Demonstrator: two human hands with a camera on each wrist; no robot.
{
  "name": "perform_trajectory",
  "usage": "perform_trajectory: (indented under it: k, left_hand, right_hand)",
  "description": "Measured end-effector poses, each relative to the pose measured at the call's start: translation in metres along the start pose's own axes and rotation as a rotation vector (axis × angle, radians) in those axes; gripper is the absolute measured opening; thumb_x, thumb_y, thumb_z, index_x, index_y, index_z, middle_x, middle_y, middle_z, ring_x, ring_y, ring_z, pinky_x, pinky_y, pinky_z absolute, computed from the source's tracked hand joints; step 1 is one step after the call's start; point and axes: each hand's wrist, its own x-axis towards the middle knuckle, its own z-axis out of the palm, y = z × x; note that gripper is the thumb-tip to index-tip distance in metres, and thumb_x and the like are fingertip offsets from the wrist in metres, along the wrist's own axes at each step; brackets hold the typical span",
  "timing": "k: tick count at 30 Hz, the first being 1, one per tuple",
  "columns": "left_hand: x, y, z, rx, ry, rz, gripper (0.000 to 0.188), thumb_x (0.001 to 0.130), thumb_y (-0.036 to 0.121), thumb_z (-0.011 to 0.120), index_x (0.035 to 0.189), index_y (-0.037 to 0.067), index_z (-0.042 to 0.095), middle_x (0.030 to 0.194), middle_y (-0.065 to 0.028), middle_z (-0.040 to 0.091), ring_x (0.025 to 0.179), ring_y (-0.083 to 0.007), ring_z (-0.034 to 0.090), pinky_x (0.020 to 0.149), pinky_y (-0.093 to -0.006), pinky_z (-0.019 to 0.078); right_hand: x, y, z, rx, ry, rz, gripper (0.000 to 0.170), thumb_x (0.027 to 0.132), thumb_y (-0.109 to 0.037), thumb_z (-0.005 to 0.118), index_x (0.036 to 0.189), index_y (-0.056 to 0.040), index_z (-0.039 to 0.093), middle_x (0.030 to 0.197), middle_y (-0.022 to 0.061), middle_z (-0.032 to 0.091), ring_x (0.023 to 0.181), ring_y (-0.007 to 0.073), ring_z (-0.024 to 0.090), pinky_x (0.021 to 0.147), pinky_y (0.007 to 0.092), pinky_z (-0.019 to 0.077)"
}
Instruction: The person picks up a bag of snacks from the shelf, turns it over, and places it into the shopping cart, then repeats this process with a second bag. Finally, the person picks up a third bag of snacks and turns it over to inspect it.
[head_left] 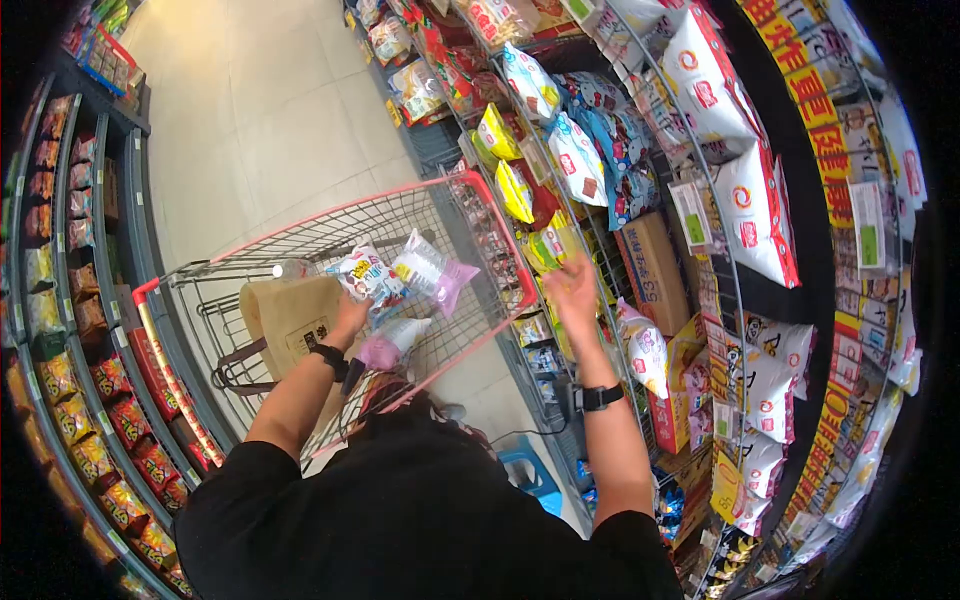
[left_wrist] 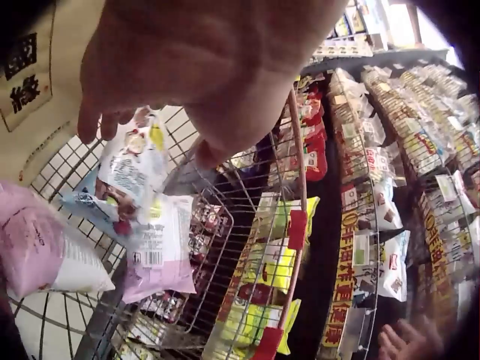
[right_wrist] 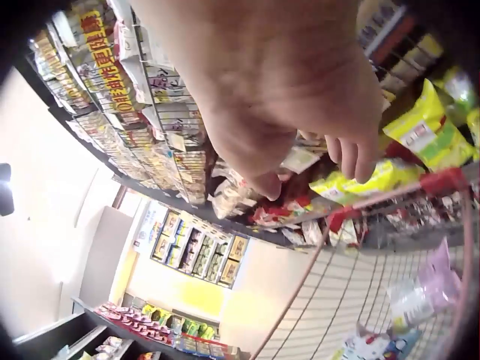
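Inside the shopping cart [head_left: 440, 185], my left hand [head_left: 350, 318] is over a white and blue snack bag [head_left: 372, 278], fingers extended near the bag's edge and thumb apart from it in the left wrist view. Beside it lies a white and lilac bag [head_left: 425, 265]; another lilac and white bag [head_left: 392, 343] rests nearer my body. My right hand [head_left: 573, 300] is raised between the cart's end and the shelf, fingers loose and holding nothing. Yellow snack bags [right_wrist: 427, 131] on the shelf are behind its fingers in the right wrist view.
A beige tote bag [head_left: 290, 315] and a clear bottle [head_left: 293, 269] are in the cart. Snack shelves [head_left: 690, 240] with wire fronts line the right; another shelf [head_left: 75, 300] lines the left. A blue stool [head_left: 530, 475] stands beside the right shelf. Tiled floor [head_left: 250, 90] stretches ahead.
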Motion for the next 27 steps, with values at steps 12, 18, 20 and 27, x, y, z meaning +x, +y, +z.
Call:
perform_trajectory:
  k: [12,18,20,27]
  left_hand:
    - [-0.050,-0.014,0.020,-0.092,-0.606,-0.188,0.045,0.092,0.023,0.055,0.130,0.001,0.049,0.113,-0.0085,0.062,0.091,-0.0193,0.064,0.075,-0.0334,0.0502]
    - [-0.069,0.013,0.005,-0.046,-0.587,-0.182,0.045,0.092,0.023,0.052,0.132,0.002,0.048,0.117,-0.0064,0.062,0.092,-0.0167,0.064,0.077,-0.0311,0.0480]
    - [-0.070,0.016,0.005,-0.022,-0.582,-0.167,0.045,0.092,0.023,0.052,0.132,0.003,0.048,0.118,-0.0062,0.062,0.094,-0.0173,0.064,0.078,-0.0317,0.0480]
    - [-0.079,0.059,0.029,-0.018,-0.591,0.198,0.046,0.087,0.022,0.061,0.127,0.000,0.052,0.111,-0.0101,0.064,0.101,-0.0224,0.062,0.086,-0.0334,0.0485]
  right_hand:
    - [0.126,-0.016,-0.018,-0.359,0.326,-0.237,0.035,0.082,-0.015,0.068,0.111,0.0022,0.058,0.107,0.0200,0.060,0.087,0.0297,0.062,0.080,0.0384,0.0479]
    - [0.108,-0.014,-0.028,-0.433,0.430,-0.561,0.015,0.087,-0.005,0.056,0.098,0.0041,0.056,0.113,0.0216,0.060,0.102,0.0343,0.059,0.087,0.0381,0.0442]
    - [0.080,-0.039,-0.027,-0.274,0.387,-0.497,0.009,0.091,-0.003,0.050,0.096,0.0042,0.051,0.123,0.0207,0.057,0.108,0.0284,0.057,0.092,0.0359,0.0426]
    - [-0.021,-0.060,-0.057,0.038,0.328,-0.577,0.007,0.096,-0.004,0.046,0.099,-0.0011,0.039,0.127,0.0218,0.054,0.105,0.0220,0.058,0.095,0.0362,0.0435]
